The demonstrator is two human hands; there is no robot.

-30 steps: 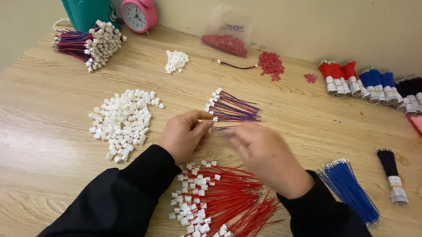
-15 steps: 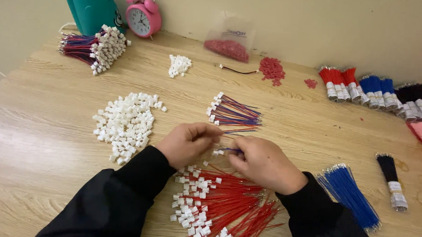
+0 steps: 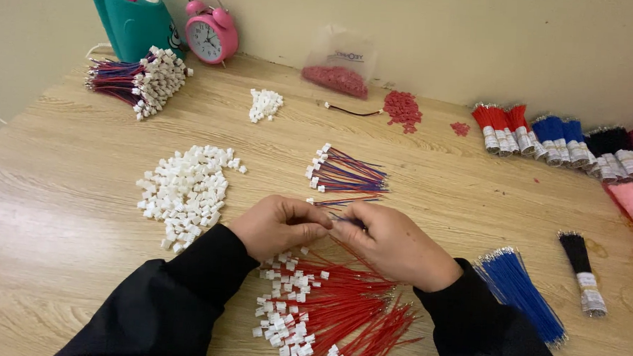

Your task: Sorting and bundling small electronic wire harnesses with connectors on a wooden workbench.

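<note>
Both hands meet at the middle of the desk point(image 3: 59, 209), fingertips together. The left hand point(image 3: 275, 226) is curled, its grip closed with thumb and forefinger pinched at the point where the hands touch; what it pinches is too small to tell. The right hand point(image 3: 395, 244) has its grip closed on a thin blue wire point(image 3: 349, 220), which shows just at the fingertips, pointing toward the left hand, so the wire lies right between the two grips. Both arms wear black sleeves point(image 3: 183, 300). Just beyond the hands lies a small fan of red and blue wires with white plugs point(image 3: 345, 173), with a few loose wires point(image 3: 340, 200) between it and the fingers. Below the hands, between the sleeves, a heap of red wires point(image 3: 339, 307) with white plugs spreads toward the near edge. Left of the left hand sits a pile of white plugs point(image 3: 186, 192). To the right of the right sleeve lie a bundle of blue wires point(image 3: 521, 290) and, beyond it, a black bundle point(image 3: 581, 269). Farther back are a small white pile point(image 3: 265, 104), red bits point(image 3: 403, 109), a clear bag point(image 3: 339, 64), a row of red, blue and black bundles point(image 3: 560, 135), a finished bunch of wires point(image 3: 132, 77), a teal holder point(image 3: 135, 20) and a pink clock point(image 3: 210, 29).
</note>
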